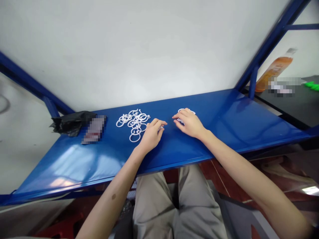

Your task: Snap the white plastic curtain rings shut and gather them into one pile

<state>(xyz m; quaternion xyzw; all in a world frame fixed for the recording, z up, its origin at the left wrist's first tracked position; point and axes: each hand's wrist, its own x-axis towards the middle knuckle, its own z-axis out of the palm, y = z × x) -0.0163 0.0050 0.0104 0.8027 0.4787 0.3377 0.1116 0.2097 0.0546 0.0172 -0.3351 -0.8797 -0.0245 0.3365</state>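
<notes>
A loose heap of several white plastic rings point(134, 122) lies on the blue metal shelf point(224, 126). My left hand point(151, 134) rests just right of the heap, its fingers curled and pinched on a white ring at the fingertips. My right hand point(189, 122) lies a little further right, fingers bent down over a small stack of white rings point(185, 111) that it touches and partly hides.
A crumpled black bag point(71, 122) and a blurred dark packet point(94, 129) sit at the shelf's left end. Blue frame posts point(269, 43) rise at both sides. An orange bottle point(274, 69) stands beyond the right post. My knees are under the shelf's front edge.
</notes>
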